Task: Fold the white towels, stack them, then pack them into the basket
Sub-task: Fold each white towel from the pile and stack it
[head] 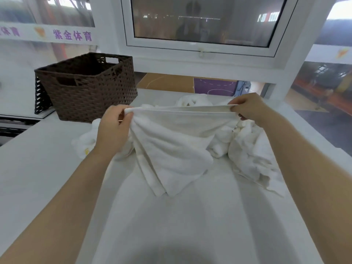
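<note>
Broad white cloth-covered bench (38, 178) underneath everything, with bare flat room spread across the near middle and left, straight below the arms. Far left on it, well apart from the hands, a dark brown woven rectangular basket (89, 88) with cut-out handles, mouth open upward, nothing visible inside. Behind and to the right of the work, a loose heap of crumpled white towels (247, 147), spilling toward the bench's right edge; another rumpled bit peeking out at left beside the forearm. In front of that heap, the limp white terry towel (171, 141) in hand: top hem stretched taut and level, long axis running left to right across the body, the remainder hanging down in slanting folds with its lower corner trailing onto the bench. Left hand (112, 130) bunched round the left end of the hem, fingers curled into the cloth; right hand (247, 109) pinching the right end between thumb and fingertips. Both roughly equally near. Likely next: spreading flat toward the near bare patch, probably easier than over the heap behind. Right edge close, so some risk of dragging heap towels off.
</note>
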`<state>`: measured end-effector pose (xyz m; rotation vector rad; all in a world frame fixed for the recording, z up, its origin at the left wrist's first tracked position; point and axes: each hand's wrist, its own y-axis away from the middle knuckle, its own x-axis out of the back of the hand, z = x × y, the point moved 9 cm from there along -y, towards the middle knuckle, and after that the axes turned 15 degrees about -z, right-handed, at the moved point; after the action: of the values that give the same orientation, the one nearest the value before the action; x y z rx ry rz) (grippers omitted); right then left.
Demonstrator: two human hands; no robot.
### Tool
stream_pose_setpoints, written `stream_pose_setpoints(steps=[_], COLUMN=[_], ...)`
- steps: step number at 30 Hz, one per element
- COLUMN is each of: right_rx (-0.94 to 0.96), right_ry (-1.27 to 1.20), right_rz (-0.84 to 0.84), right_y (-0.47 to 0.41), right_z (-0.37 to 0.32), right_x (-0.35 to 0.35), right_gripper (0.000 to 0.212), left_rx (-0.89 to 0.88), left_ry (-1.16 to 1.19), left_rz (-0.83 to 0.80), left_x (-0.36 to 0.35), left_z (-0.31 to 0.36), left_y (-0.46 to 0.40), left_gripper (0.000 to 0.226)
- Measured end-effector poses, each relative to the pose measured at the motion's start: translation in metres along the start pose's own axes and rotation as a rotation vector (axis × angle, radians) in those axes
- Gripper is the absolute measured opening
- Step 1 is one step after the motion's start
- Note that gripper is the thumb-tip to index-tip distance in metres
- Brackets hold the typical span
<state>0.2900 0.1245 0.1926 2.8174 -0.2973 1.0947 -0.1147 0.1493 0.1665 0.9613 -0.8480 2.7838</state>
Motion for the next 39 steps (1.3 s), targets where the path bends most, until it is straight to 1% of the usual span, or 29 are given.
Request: stream_pose_setpoints(steps=[1, 3, 5, 6, 7, 8, 10, 11, 12, 14, 16, 17, 19, 21, 22, 23, 24, 25, 26, 28, 30, 32, 36, 39], right_rx=[0.011, 0.038, 0.124, 0.194, 0.271, 0.336, 0.44, 0.476, 0.507, 0.543, 0.533, 0.515, 0.482, 0.439, 0.414, 0.392, 0.378, 0.391, 0.417, 0.455, 0.439, 0.391, 0.346, 0.338], right_ry=[0.036, 0.042, -0.022, -0.045, -0.047, -0.033, -0.022, -0.019, 0.006, 0.186, 0.475, 0.621, 0.84, 0.939, 0.953, 0.937, 0.867, 0.75, 0.624, 0.45, 0.374, 0.304, 0.164, 0.148], right_rz=[-0.045, -0.128, -0.202, -0.205, -0.175, -0.11, 0.056, 0.09, 0.083, 0.0, -0.109, -0.146, -0.16, -0.157, -0.147, -0.13, -0.113, -0.091, -0.057, 0.041, 0.099, 0.095, 0.04, 0.05], right_y=[0.003, 0.01, 0.017, 0.02, 0.026, 0.031, 0.046, 0.051, 0.055, 0.06, 0.066, 0.07, 0.081, 0.091, 0.094, 0.096, 0.099, 0.102, 0.106, 0.116, 0.125, 0.128, 0.131, 0.132], right_z=[-0.01, -0.026, -0.044, -0.056, -0.069, -0.081, -0.102, -0.109, -0.115, -0.123, -0.13, -0.134, -0.139, -0.137, -0.134, -0.13, -0.128, -0.128, -0.128, -0.127, -0.117, -0.103, -0.084, -0.08], right_x=[0.003, 0.012, 0.021, 0.028, 0.036, 0.045, 0.065, 0.07, 0.072, 0.067, 0.056, 0.051, 0.05, 0.054, 0.058, 0.063, 0.068, 0.073, 0.077, 0.084, 0.085, 0.082, 0.08, 0.084], right_gripper=[0.013, 0.014, 0.023, 0.029, 0.034, 0.039, 0.043, 0.043, 0.043, 0.046, 0.051, 0.049, 0.038, 0.024, 0.021, 0.032, 0.043, 0.049, 0.048, 0.037, 0.027, 0.023, 0.017, 0.012], left_rx=[-0.002, 0.017, 0.059, 0.078, 0.091, 0.112, 0.157, 0.174, 0.181, 0.17, 0.148, 0.138, 0.111, 0.084, 0.081, 0.083, 0.09, 0.102, 0.116, 0.128, 0.139, 0.152, 0.177, 0.244], left_ry=[0.013, 0.11, 0.234, 0.294, 0.341, 0.368, 0.385, 0.394, 0.409, 0.439, 0.45, 0.449, 0.438, 0.418, 0.418, 0.413, 0.406, 0.392, 0.376, 0.327, 0.215, 0.121, 0.114, 0.167], left_rz=[-0.004, -0.017, -0.031, -0.031, -0.024, -0.018, -0.026, -0.026, -0.019, 0.02, 0.065, 0.085, 0.1, 0.095, 0.1, 0.105, 0.102, 0.09, 0.07, 0.011, -0.12, -0.211, -0.204, -0.22], left_x=[0.007, 0.019, 0.029, 0.034, 0.037, 0.039, 0.04, 0.041, 0.043, 0.051, 0.058, 0.062, 0.069, 0.074, 0.078, 0.082, 0.085, 0.086, 0.085, 0.077, 0.056, 0.039, 0.036, 0.038], left_z=[0.004, 0.01, 0.014, 0.018, 0.022, 0.025, 0.034, 0.038, 0.042, 0.052, 0.06, 0.065, 0.074, 0.08, 0.083, 0.086, 0.087, 0.086, 0.083, 0.079, 0.074, 0.069, 0.069, 0.066], left_y=[-0.007, -0.019, -0.029, -0.034, -0.038, -0.041, -0.048, -0.051, -0.054, -0.057, -0.061, -0.062, -0.064, -0.067, -0.066, -0.065, -0.065, -0.065, -0.065, -0.063, -0.057, -0.048, -0.045, -0.051], left_gripper=[0.017, 0.015, 0.015, 0.015, 0.016, 0.018, 0.022, 0.023, 0.024, 0.024, 0.025, 0.026, 0.028, 0.02, 0.018, 0.02, 0.022, 0.02, 0.015, 0.024, 0.03, 0.03, 0.031, 0.033])
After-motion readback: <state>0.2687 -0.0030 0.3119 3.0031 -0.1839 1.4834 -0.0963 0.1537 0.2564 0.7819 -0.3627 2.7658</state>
